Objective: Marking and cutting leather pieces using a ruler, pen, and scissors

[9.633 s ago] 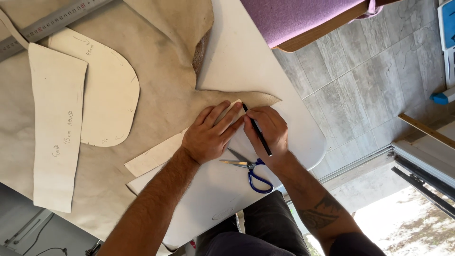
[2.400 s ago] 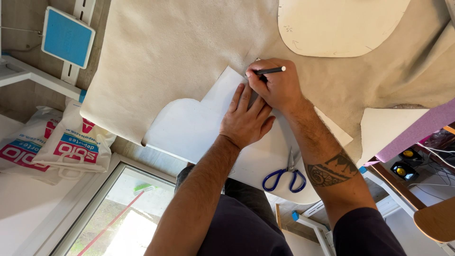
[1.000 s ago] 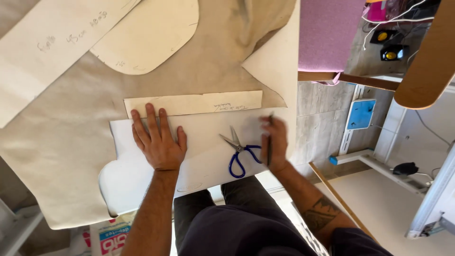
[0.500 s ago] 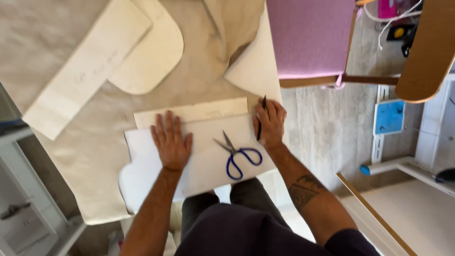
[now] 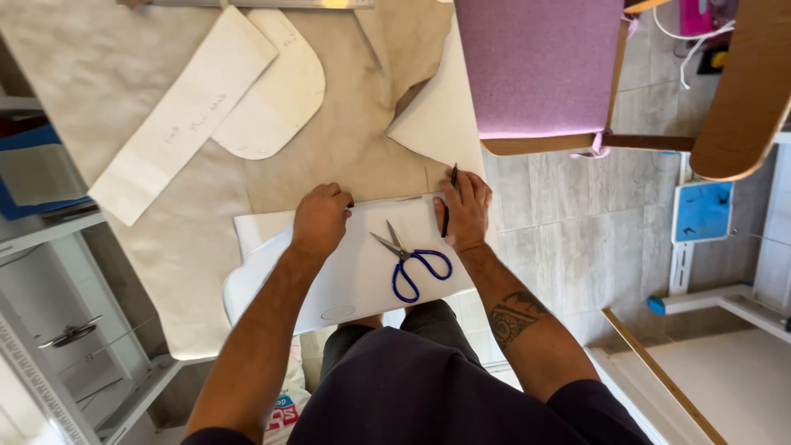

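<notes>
1. Where our left hand (image 5: 320,218) rests, its fingers are curled into a loose fist and its knuckles press down on the far edge of a long white paper pattern strip (image 5: 387,206); the fingertips are tucked under, so we cannot tell whether they pinch anything.
2. Our right hand (image 5: 465,210) lies at the other end of that strip, fingers pressed together and bent, pinching a thin black pen (image 5: 449,206) that points away from us; its tip is too small to make out against the tan fabric sheet (image 5: 346,156).
3. Between our two hands, slightly nearer our body, blue-handled metal scissors (image 5: 412,259) lie flat with the blades a little apart on a white rounded board (image 5: 329,288).
4. The board's near edge is hidden by our dark trousers (image 5: 428,387).
5. Beyond the left hand, a long white paper strip (image 5: 181,115) overlaps a rounded cream paper pattern piece (image 5: 276,86); the handwriting on both is too faint to read.
6. Beyond the right hand, a purple upholstered chair seat (image 5: 535,66) is cut off by the top edge.
</notes>
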